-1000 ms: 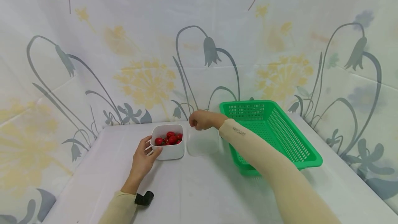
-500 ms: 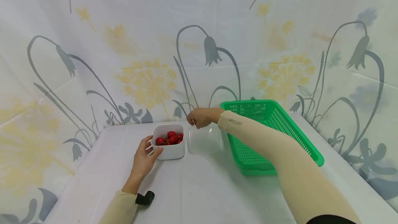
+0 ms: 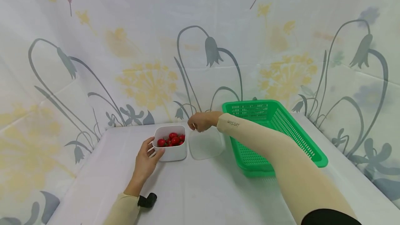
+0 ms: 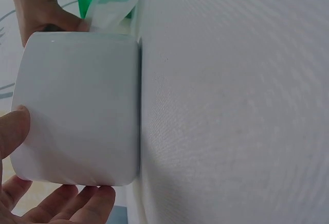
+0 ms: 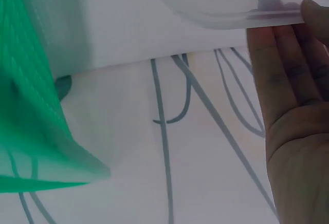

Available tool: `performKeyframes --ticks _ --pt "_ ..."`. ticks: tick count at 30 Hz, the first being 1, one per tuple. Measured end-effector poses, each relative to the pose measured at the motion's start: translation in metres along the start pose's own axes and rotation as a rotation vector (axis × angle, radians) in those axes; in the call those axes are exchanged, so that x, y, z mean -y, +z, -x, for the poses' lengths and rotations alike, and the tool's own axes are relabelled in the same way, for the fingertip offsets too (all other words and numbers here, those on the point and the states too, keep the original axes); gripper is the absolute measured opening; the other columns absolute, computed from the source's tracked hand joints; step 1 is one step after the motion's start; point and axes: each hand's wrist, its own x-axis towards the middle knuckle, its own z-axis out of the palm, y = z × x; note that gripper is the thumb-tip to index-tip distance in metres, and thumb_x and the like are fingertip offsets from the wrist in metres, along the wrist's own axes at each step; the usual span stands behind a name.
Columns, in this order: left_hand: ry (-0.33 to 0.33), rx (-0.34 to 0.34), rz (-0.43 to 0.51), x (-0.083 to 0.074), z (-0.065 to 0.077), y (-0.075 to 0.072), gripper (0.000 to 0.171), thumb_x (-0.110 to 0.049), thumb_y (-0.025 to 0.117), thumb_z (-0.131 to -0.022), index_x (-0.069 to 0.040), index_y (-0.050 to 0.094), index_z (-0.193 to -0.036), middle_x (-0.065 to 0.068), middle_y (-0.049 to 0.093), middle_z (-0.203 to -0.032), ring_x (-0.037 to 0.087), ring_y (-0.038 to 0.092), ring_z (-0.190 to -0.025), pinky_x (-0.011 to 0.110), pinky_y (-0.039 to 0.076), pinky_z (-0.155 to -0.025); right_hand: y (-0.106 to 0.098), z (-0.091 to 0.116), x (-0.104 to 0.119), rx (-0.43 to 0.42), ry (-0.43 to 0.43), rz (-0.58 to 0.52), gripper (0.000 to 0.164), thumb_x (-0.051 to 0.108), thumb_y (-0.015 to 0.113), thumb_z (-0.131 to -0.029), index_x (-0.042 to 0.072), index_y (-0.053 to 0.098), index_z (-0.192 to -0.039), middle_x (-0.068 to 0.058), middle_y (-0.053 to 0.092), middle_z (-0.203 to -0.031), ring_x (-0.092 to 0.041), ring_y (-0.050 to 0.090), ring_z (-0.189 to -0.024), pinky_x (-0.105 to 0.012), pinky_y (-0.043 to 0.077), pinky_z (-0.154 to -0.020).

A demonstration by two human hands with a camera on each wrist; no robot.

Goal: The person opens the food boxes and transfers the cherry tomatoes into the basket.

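A white square container (image 3: pixel 170 153) with red cherry tomatoes (image 3: pixel 175 140) inside stands upright on the table. My left hand (image 3: pixel 146 160) holds its left side, thumb at the front and fingers spread along the wall, as the left wrist view also shows. To the right of the container, my right hand (image 3: pixel 203 121) pinches the far edge of a clear plastic lid (image 3: pixel 207 146) between thumb and fingertips. In the left wrist view the lid (image 4: pixel 115 3) stands tilted off the table, behind the container. The right wrist view shows fingers beneath the lid's rim (image 5: pixel 226 21).
A green slotted basket (image 3: pixel 250 167) stands right of the lid, partly covered by my right forearm. A white cloth (image 3: pixel 200 197) covers the table, and a flower-printed curtain (image 3: pixel 150 44) hangs behind it. A black wrist device (image 3: pixel 147 200) sits at my left wrist.
My right hand has moved slightly left, still pinching the lid, whose slant has changed. My left hand keeps its hold on the container, and the tomatoes lie as before.
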Motion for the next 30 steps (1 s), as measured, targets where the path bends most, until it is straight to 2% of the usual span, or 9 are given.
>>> performKeyframes --ticks 9,16,18,24,30 --pt "-0.009 -0.003 0.003 0.003 -0.001 0.0 0.063 -0.021 0.069 -0.089 -0.01 0.037 -0.143 0.026 0.046 -0.138 0.041 0.05 -0.122 0.048 0.045 -0.095 -0.002 -0.004 -0.006 -0.015 -0.037 0.015 0.024 -0.007 0.054 -0.083 0.003 0.066 -0.102 -0.001 0.062 -0.092 -0.017 0.055 -0.082 -0.027 0.049 -0.069" --pt "-0.005 -0.005 -0.003 0.004 -0.002 0.0 0.063 -0.022 0.07 -0.089 -0.011 0.038 -0.142 0.025 0.046 -0.137 0.042 0.05 -0.122 0.048 0.045 -0.095 -0.002 -0.005 -0.006 0.001 -0.01 -0.05 0.02 -0.003 0.057 -0.086 0.003 0.064 -0.104 -0.002 0.061 -0.093 -0.018 0.056 -0.083 -0.028 0.051 -0.07" --pt "-0.006 -0.006 -0.009 0.004 -0.003 0.0 0.063 -0.022 0.07 -0.089 -0.011 0.038 -0.142 0.025 0.047 -0.137 0.042 0.051 -0.122 0.048 0.046 -0.095 -0.003 -0.004 -0.007 -0.01 -0.002 -0.057 0.021 -0.002 0.058 -0.087 0.003 0.064 -0.106 -0.001 0.061 -0.095 -0.019 0.057 -0.084 -0.028 0.051 -0.071" --pt "-0.014 -0.006 -0.014 0.004 -0.002 0.0 0.065 -0.024 0.071 -0.088 -0.011 0.038 -0.142 0.025 0.047 -0.137 0.041 0.051 -0.121 0.047 0.046 -0.094 -0.007 0.002 -0.007 -0.088 -0.004 -0.089 0.014 0.003 0.062 -0.088 0.011 0.063 -0.1 0.0 0.06 -0.093 -0.016 0.056 -0.084 -0.025 0.05 -0.071" --pt "-0.021 -0.008 -0.018 0.002 0.0 -0.001 0.066 -0.026 0.071 -0.088 -0.011 0.038 -0.142 0.025 0.046 -0.137 0.042 0.051 -0.122 0.048 0.046 -0.094 -0.015 0.013 -0.007 -0.162 -0.018 -0.178 0.018 0.003 0.061 -0.089 0.011 0.063 -0.105 -0.006 0.064 -0.103 -0.018 0.056 -0.089 -0.027 0.051 -0.073"
